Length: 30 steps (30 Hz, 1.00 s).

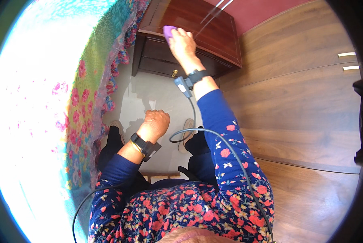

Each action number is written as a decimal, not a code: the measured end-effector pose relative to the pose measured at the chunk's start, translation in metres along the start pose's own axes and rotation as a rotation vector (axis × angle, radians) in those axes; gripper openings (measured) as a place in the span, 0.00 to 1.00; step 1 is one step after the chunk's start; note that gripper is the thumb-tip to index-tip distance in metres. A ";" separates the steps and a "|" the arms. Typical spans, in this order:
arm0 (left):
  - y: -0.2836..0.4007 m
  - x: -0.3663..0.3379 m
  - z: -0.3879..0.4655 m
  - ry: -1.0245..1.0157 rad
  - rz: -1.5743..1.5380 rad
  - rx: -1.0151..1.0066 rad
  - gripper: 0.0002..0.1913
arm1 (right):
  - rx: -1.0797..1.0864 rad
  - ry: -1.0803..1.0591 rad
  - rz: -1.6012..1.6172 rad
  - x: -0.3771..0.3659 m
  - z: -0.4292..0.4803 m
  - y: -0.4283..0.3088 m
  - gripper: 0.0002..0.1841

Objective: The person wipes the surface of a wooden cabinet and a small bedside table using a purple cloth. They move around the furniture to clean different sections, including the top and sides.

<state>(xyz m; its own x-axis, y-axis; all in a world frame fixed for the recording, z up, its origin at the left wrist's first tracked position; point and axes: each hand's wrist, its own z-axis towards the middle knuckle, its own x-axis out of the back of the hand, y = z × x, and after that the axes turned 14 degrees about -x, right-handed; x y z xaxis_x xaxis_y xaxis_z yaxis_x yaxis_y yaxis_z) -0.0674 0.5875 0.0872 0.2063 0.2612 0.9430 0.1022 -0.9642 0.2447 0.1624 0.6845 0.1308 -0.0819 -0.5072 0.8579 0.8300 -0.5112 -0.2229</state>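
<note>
My right hand grips a small purple cloth at the front edge of a dark reddish-brown wooden bedside cabinet. The cloth lies against the polished top, towards its left side. Below the top is a dark drawer front with a brass-coloured fitting. My left hand is curled into a fist over the floor, apart from the cabinet, and no object shows in it. Its fingertips are hidden beneath the knuckles.
A brightly lit bed with a floral, ruffled cover runs along the left. Wood-grain cupboard fronts with metal handles stand on the right. A grey cable loops from my right wrist. Pale floor tiles lie between.
</note>
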 end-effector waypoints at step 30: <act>0.001 -0.014 0.034 -0.110 0.056 0.005 0.12 | -0.904 0.260 0.665 -0.050 -0.058 0.275 0.15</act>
<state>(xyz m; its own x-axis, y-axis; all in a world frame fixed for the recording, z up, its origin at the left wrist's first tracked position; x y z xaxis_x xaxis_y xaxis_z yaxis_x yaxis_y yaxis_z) -0.0367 0.5839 0.0664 0.3174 0.2106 0.9246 0.0928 -0.9772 0.1908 0.3627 0.5288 -0.0006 0.0256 -0.9371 0.3481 0.0617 -0.3461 -0.9362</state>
